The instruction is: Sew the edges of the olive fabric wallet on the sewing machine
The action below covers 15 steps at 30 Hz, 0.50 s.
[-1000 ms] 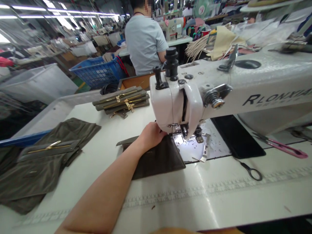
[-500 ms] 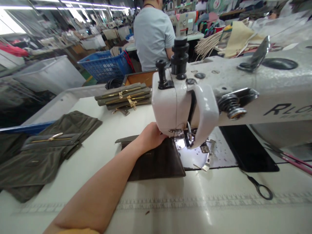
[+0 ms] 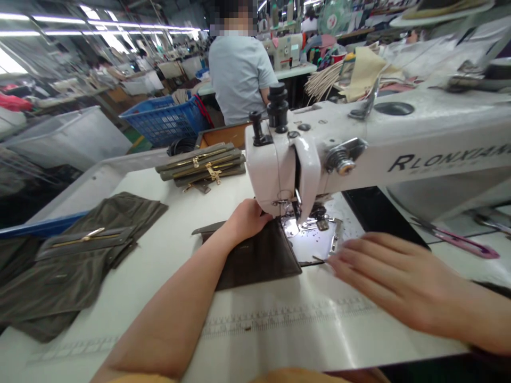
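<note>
My left hand (image 3: pixel 248 219) grips the far edge of a dark brown leather-like piece (image 3: pixel 259 258), its fingertips partly hidden beside the sewing machine head (image 3: pixel 268 170). That piece lies flat on the table, its right edge beside the lit metal needle plate (image 3: pixel 309 247). On the right, my right hand (image 3: pixel 383 271) hovers low, slightly blurred, with its fingers stretched out and close together. Its fingertips are next to a small metal guide (image 3: pixel 335 234) on the plate. I see nothing held in it.
Folded olive pieces with zippers (image 3: pixel 203 165) are stacked behind my left hand. More olive pieces (image 3: pixel 80 260) lie at left. A black phone-like slab (image 3: pixel 369 213) and pink-handled scissors (image 3: pixel 459 239) lie at right. A person (image 3: pixel 241 74) sits beyond the machine.
My right hand has come into view from the right and now covers the black ring strap. The left hand stays on the brown piece. The camera view has shifted.
</note>
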{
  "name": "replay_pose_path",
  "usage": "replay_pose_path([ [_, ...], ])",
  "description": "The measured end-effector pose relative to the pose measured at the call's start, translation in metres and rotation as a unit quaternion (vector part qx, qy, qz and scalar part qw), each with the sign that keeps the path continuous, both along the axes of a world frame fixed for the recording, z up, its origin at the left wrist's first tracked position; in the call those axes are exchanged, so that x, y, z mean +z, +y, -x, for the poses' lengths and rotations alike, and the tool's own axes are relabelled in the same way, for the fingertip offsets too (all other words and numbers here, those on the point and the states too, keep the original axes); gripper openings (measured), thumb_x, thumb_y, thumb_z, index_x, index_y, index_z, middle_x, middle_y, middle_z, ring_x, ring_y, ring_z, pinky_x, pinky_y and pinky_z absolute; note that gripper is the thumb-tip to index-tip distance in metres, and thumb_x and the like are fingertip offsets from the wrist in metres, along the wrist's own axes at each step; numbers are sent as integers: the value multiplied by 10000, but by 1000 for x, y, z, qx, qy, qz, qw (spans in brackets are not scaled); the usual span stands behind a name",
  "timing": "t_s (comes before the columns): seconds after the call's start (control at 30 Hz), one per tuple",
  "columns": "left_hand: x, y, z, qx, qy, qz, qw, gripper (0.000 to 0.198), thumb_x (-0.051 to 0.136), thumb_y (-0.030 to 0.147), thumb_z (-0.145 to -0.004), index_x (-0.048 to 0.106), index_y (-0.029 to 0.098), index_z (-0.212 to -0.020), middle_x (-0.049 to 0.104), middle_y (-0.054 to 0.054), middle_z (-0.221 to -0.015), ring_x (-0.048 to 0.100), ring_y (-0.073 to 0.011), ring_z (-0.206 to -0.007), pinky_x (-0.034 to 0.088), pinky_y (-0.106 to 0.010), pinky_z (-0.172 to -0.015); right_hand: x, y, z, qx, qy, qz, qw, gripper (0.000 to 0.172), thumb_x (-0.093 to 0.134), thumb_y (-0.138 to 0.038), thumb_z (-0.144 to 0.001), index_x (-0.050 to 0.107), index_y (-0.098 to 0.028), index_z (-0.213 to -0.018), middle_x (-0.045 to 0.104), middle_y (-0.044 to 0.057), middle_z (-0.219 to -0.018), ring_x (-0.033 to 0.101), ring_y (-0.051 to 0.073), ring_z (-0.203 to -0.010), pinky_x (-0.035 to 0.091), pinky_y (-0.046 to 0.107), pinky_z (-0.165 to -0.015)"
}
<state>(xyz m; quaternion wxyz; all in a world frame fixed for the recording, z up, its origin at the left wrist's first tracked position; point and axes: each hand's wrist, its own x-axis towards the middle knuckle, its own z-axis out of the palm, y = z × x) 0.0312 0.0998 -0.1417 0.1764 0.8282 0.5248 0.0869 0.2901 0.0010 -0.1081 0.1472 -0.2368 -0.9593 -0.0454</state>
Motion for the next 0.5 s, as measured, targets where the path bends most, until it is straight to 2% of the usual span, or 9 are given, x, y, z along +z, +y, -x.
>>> replay_pose_path([
  [0.1,1,-2,3,5,-11,-13,1000,183,522,209,-766,638,172,-904,654,-60,-942,588,-220,-900,456,-297,-808,-13,14,41,61,-84,-38,994,266,334,-88,-859,529,-87,-1039,564,89,-847,498,190,-747,411,356,-656],
  [0.2,3,-4,5,12,-18,-16,1000,217,551,217,-756,626,181,-957,655,-56,-952,585,-223,-915,448,-306,-821,-24,27,62,71,-108,-19,991,229,352,-130,-871,543,-103,-997,546,69,-827,473,169,-684,385,326,-595],
  [0.5,6,-5,6,11,-22,-9,1000,213,562,217,-750,633,193,-950,658,-42,-961,585,-216,-932,450,-288,-822,-34,27,64,59,-25,-5,998,279,299,-128,-886,563,-96,-969,571,110,-948,479,166,-715,383,312,-611],
])
